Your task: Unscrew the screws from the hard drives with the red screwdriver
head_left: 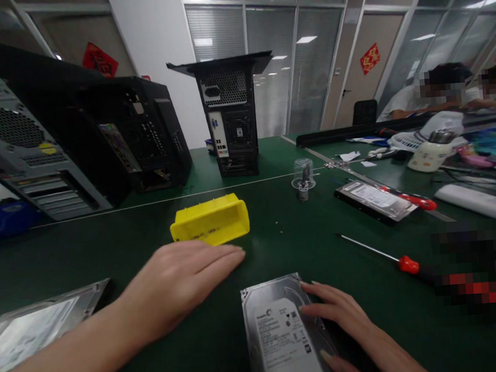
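A silver hard drive with a white label lies face up on the green table, at the bottom middle of the head view. My right hand grips its right edge, several fingertips resting on the top face. My left hand is over the table, just in front of a yellow plastic bin that lies tipped with its mouth towards me. The left fingers are stretched out and close together, with nothing visible in them; the thumb is hidden. Another hard drive lies partly behind my left forearm.
On the right lie a red-handled screwdriver, a third hard drive and a white bar. A clear plastic cup stands mid-table. Computer cases line the back and left. Beyond a cluttered pile, people sit at far right.
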Motion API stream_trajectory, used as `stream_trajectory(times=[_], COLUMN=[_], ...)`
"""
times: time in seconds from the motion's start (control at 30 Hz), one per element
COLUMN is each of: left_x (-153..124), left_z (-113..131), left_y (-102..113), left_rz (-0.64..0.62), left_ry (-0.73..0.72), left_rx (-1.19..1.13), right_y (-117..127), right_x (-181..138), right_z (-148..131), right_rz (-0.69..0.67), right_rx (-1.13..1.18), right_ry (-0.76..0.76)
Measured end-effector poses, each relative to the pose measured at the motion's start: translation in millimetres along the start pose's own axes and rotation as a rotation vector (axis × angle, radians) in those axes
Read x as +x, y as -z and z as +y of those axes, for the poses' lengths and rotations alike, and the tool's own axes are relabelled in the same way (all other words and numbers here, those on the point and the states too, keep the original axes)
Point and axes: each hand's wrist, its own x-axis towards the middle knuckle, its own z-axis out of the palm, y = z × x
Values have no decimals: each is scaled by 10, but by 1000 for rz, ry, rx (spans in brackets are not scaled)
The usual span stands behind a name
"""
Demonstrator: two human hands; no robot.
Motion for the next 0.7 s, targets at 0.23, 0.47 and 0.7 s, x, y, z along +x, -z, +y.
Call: stream_trajectory(times=[0.23,0.47,0.7], left_x=[1108,961,835], left_z=[36,26,46], left_y=[-916,-1250,-1248], left_rz=[-288,-262,-219], left_ry=[90,155,159], left_rx=[-10,-61,-115], right_y=[17,-97,-85], right_x=[-28,-6,2], right_z=[-24,130,166], right_rz=[44,163,86], right_rx=[-13,-19,-23], right_ry=[80,193,202])
